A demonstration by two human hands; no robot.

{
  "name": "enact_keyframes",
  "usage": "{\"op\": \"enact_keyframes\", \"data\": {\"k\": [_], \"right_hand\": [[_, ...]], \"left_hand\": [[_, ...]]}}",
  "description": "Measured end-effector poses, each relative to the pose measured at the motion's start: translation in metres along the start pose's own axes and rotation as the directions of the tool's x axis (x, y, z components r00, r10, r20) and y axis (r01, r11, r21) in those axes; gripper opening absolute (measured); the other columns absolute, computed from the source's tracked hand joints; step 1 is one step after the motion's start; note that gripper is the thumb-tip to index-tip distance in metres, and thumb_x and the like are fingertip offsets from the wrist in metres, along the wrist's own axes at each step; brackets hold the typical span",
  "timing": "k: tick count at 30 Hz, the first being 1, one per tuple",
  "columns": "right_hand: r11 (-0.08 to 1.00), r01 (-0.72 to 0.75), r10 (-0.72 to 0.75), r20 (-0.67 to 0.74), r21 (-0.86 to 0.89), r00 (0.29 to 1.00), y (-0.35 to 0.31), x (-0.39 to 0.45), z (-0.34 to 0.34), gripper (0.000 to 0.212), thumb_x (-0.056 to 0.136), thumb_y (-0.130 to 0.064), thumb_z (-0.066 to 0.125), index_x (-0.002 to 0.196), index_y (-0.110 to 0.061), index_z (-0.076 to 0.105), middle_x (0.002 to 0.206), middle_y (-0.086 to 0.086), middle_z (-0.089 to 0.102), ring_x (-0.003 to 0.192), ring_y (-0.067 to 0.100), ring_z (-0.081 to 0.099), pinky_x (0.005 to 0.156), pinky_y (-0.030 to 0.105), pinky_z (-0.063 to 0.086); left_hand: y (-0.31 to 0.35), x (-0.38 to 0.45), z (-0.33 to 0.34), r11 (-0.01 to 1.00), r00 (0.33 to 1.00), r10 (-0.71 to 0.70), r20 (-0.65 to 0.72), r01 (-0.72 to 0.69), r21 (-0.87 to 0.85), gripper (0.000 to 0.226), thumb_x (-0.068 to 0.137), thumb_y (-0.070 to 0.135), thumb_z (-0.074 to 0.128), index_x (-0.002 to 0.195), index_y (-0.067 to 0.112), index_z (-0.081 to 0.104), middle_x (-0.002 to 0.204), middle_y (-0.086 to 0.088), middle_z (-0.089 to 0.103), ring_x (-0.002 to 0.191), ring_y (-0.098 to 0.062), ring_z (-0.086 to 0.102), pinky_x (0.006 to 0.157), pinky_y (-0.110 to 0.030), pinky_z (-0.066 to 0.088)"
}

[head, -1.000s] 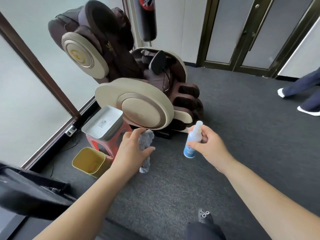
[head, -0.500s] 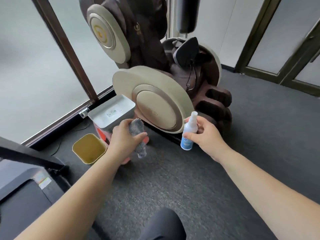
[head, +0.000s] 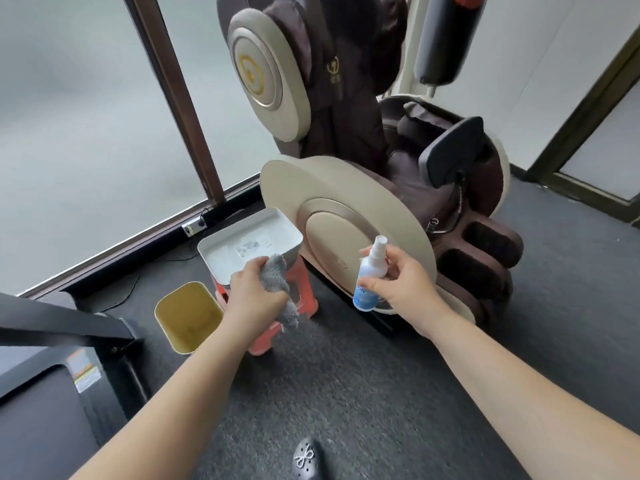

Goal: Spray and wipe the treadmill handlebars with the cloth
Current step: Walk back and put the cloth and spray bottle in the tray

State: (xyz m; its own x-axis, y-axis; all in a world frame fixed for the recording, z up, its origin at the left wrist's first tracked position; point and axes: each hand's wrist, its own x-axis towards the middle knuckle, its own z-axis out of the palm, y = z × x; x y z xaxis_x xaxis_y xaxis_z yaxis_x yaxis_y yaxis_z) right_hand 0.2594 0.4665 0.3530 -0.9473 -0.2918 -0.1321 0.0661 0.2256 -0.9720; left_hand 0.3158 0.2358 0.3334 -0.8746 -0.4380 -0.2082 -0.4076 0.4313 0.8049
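spray bottle (head: 370,275) label blurred, nothing legible

Open carpet floor (head: 346,393) lies below and in front of both forearms, giving free passage toward the lower centre and right. Ahead, the massage chair (head: 346,209) blocks the way just beyond the hands. The white bin (head: 221,247) on the red stool (head: 304,299) stands directly under the left hand (head: 252,299), with the yellow wastebasket (head: 187,317) just beside it. The treadmill frame (head: 59,327) closes off the lower left.
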Motion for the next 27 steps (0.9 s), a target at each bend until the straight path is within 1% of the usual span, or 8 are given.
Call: {"op": "enact_keyframes", "data": {"k": [2, 5, 8, 11, 15, 20, 24, 27], "right_hand": [[1.0, 0.003, -0.003, 0.019, 0.001, 1.0, -0.004, 0.032, 0.011, 0.038, 0.077, -0.004, 0.076, 0.105, -0.027, 0.065, 0.101, -0.004, 0.067, 0.083, -0.001, 0.064, 0.074, 0.014, 0.049], [1.0, 0.007, -0.006, 0.045, -0.006, 0.999, -0.006, 0.082, 0.026, 0.038, 0.076, -0.007, 0.078, 0.106, -0.027, 0.066, 0.104, -0.006, 0.069, 0.09, 0.003, 0.065, 0.076, 0.015, 0.05], [1.0, -0.007, 0.008, 0.087, -0.013, 0.996, -0.007, 0.122, 0.041, 0.04, 0.077, -0.007, 0.077, 0.108, -0.028, 0.066, 0.105, -0.008, 0.069, 0.092, 0.002, 0.064, 0.074, 0.011, 0.047], [1.0, -0.028, 0.029, 0.15, -0.008, 0.988, -0.008, 0.164, 0.06, 0.041, 0.078, -0.003, 0.075, 0.111, -0.025, 0.065, 0.105, -0.009, 0.067, 0.095, 0.005, 0.062, 0.074, 0.01, 0.047], [0.999, -0.028, 0.033, 0.258, -0.021, 0.966, -0.005, 0.238, 0.087, 0.042, 0.079, 0.002, 0.072, 0.115, -0.017, 0.064, 0.112, -0.002, 0.068, 0.096, 0.004, 0.061, 0.078, 0.007, 0.045], [0.998, -0.022, 0.045, 0.382, -0.065, 0.923, 0.014, 0.332, 0.12, 0.044, 0.075, 0.0, 0.075, 0.111, -0.024, 0.065, 0.113, -0.011, 0.069, 0.105, 0.007, 0.062, 0.092, 0.019, 0.047], [0.994, -0.029, 0.073, 0.451, -0.104, 0.89, 0.035, 0.388, 0.151, 0.042, 0.074, 0.003, 0.074, 0.106, -0.022, 0.066, 0.104, -0.005, 0.068, 0.094, 0.009, 0.061, 0.077, 0.012, 0.045], [0.99, -0.029, 0.094, 0.494, -0.138, 0.864, 0.057, 0.421, 0.177, 0.042, 0.074, 0.005, 0.072, 0.105, -0.023, 0.065, 0.103, 0.002, 0.069, 0.094, 0.014, 0.063, 0.073, 0.011, 0.047]], "left_hand": [[-0.002, 0.025, -0.007, 1.0, 1.0, -0.008, -0.015, 0.009, 0.021, 0.07, 0.065, 0.017, 0.064, 0.131, 0.027, 0.046, 0.12, -0.006, 0.047, 0.099, -0.026, 0.057, 0.076, -0.038, 0.054], [-0.011, 0.067, -0.019, 0.999, 0.999, -0.034, -0.027, 0.034, 0.032, 0.072, 0.064, 0.02, 0.066, 0.133, 0.029, 0.044, 0.121, -0.005, 0.044, 0.101, -0.027, 0.057, 0.083, -0.044, 0.054], [-0.017, 0.101, -0.031, 0.998, 0.997, -0.043, -0.063, 0.046, 0.047, 0.071, 0.069, 0.016, 0.068, 0.134, 0.027, 0.044, 0.125, -0.005, 0.042, 0.11, -0.022, 0.05, 0.092, -0.036, 0.046], [-0.023, 0.134, -0.042, 0.997, 0.992, -0.056, -0.112, 0.06, 0.039, 0.068, 0.07, 0.011, 0.068, 0.134, 0.024, 0.046, 0.126, -0.005, 0.043, 0.11, -0.015, 0.044, 0.09, -0.028, 0.038], [-0.034, 0.185, -0.051, 0.994, 0.981, -0.103, -0.166, 0.107, 0.014, 0.068, 0.068, 0.013, 0.07, 0.132, 0.026, 0.048, 0.123, -0.003, 0.045, 0.108, -0.016, 0.048, 0.091, -0.031, 0.042], [-0.044, 0.244, -0.053, 0.976, 0.944, -0.216, -0.25, 0.212, -0.044, 0.07, 0.07, 0.009, 0.071, 0.133, 0.025, 0.046, 0.126, -0.004, 0.043, 0.106, -0.012, 0.044, 0.089, -0.023, 0.035], [-0.058, 0.279, -0.051, 0.952, 0.903, -0.304, -0.302, 0.298, -0.065, 0.069, 0.071, 0.009, 0.072, 0.133, 0.026, 0.047, 0.123, -0.001, 0.044, 0.112, -0.015, 0.046, 0.093, -0.025, 0.036], [-0.075, 0.299, -0.049, 0.946, 0.882, -0.321, -0.344, 0.318, -0.069, 0.064, 0.07, 0.007, 0.073, 0.127, 0.027, 0.052, 0.113, 0.005, 0.049, 0.102, -0.014, 0.053, 0.084, -0.021, 0.04]]}}
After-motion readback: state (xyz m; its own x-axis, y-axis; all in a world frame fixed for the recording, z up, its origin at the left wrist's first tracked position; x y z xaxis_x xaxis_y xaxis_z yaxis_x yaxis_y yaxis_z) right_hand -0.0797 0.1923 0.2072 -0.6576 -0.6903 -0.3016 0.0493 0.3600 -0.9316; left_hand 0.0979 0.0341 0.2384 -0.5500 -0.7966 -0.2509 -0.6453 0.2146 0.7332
